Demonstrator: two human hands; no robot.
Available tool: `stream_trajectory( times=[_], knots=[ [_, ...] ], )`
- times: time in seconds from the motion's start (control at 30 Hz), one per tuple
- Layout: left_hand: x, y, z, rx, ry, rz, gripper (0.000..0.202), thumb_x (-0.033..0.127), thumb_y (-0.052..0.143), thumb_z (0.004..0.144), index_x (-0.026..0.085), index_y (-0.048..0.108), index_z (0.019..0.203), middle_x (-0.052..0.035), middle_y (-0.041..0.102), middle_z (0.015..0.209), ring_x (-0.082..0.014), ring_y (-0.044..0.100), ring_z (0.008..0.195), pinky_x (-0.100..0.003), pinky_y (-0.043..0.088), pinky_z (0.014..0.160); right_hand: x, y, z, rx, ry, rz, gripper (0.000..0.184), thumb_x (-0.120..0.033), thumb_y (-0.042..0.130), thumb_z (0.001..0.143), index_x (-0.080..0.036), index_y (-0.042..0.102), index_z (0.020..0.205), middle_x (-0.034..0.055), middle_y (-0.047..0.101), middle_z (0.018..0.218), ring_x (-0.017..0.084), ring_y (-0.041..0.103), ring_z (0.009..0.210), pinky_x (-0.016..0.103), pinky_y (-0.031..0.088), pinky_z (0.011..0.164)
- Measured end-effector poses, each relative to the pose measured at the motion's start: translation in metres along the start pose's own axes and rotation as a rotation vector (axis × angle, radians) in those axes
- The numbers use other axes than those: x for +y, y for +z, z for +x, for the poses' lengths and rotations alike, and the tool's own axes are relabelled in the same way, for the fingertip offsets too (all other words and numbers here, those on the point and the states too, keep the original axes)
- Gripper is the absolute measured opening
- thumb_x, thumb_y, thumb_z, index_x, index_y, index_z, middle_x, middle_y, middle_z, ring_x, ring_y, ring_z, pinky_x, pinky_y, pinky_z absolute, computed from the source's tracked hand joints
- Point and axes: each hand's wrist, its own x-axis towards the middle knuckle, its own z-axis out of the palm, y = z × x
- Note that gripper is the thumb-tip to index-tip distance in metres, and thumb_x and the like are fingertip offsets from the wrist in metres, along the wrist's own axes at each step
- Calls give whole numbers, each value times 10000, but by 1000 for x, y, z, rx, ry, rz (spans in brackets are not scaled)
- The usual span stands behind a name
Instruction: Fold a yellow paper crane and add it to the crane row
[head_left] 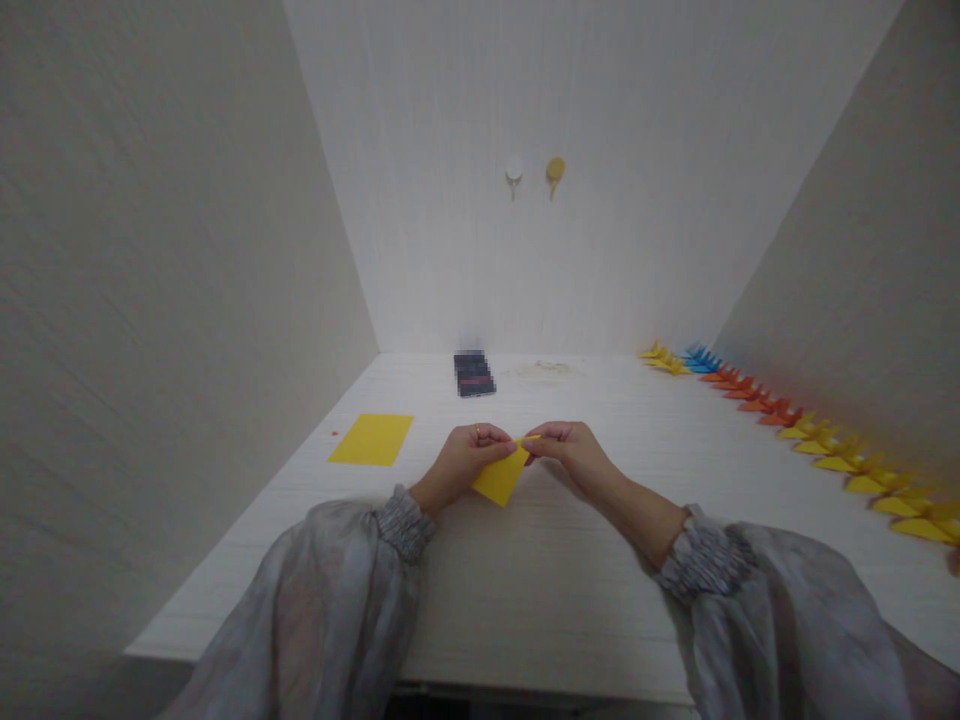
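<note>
My left hand (469,455) and right hand (570,450) meet over the near middle of the white table (525,590), fingertips of both pinching the top edge of a folded yellow paper (501,480); its lower corner hangs toward the tabletop. Risk as I judge it: the two pinches sit close together, so an uneven pull could skew the crease or tear the edge. Left of the folded paper, farther out, a flat yellow sheet (371,439). Beyond it, a dark blurred object (473,374). Right of it, a row of folded paper cranes (810,425), yellow, orange, blue; a wide sleeve sweep could scatter them.
</note>
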Motion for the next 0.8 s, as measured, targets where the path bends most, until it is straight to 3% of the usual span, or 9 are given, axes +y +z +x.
stream_trajectory(
  times=[0.5,0.7,0.8],
  knots=[
    [3,2,-1,48,-31,-15,167,251,672,575,137,597,671,7,609,608,-82,525,509,-199,375,492,-1,-1,1,38,-13,-11,76,-239,639,624,-171,666,605,19,647,555,131,580,554,266,434,638],
    [0,-13,0,161,-50,-43,163,234,672,562,132,587,656,14,585,555,-81,510,469,-197,363,462,-2,-22,9,197,-76,26,145,-289,670,606,-149,643,628,45,658,597,156,599,586,302,444,682],
    [-1,-15,1,160,-48,-54,178,255,673,561,136,590,664,13,589,562,-87,511,473,-205,364,466,-1,-24,10,218,-78,37,171,-307,661,616,-141,631,648,45,644,607,144,586,580,291,443,666]
  ],
)
